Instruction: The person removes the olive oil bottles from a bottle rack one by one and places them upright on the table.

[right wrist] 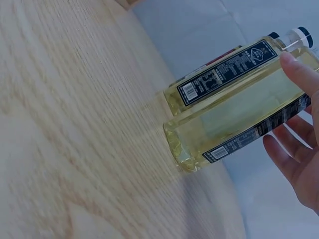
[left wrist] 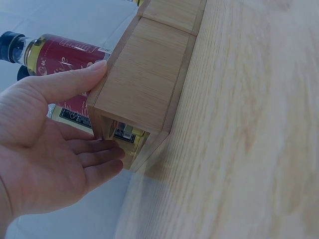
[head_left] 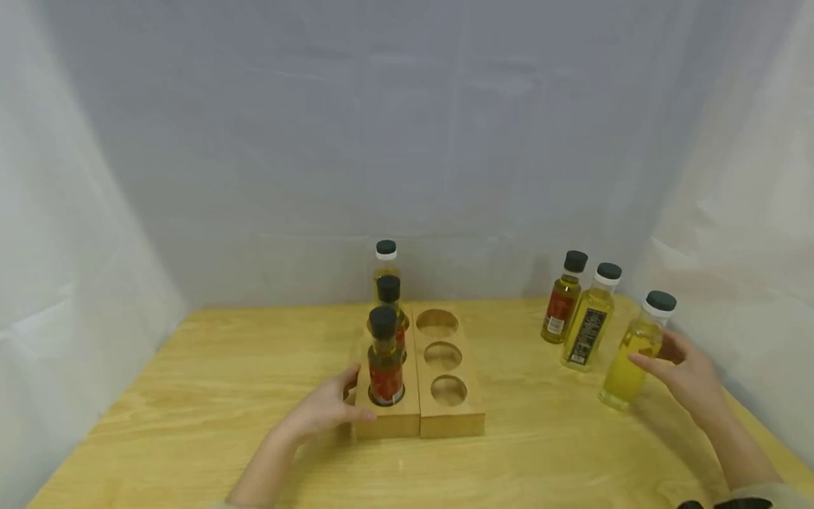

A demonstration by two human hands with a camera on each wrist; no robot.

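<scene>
Left of centre in the head view, my left hand (head_left: 321, 410) grips the near left corner of a wooden bottle rack (head_left: 389, 425). In the left wrist view its thumb (left wrist: 94, 71) lies along the rack's edge and its fingers are at the hollow end. Standing in that rack are two red-labelled bottles (head_left: 385, 375) with black caps and, behind them, a green-capped bottle (head_left: 386, 261). On the right, my right hand (head_left: 693, 378) holds a bottle of yellow oil (head_left: 626, 375) between thumb and fingers. This bottle has a dark green cap and tilts slightly, its base close to the table.
A second wooden rack (head_left: 452, 424) with three round holes adjoins the first. Beyond the held bottle stand a green-capped oil bottle (head_left: 588, 329) with a black label and a red-labelled bottle (head_left: 561, 307). White sheeting (head_left: 420, 155) surrounds the wooden table (head_left: 254, 353) at the back and sides.
</scene>
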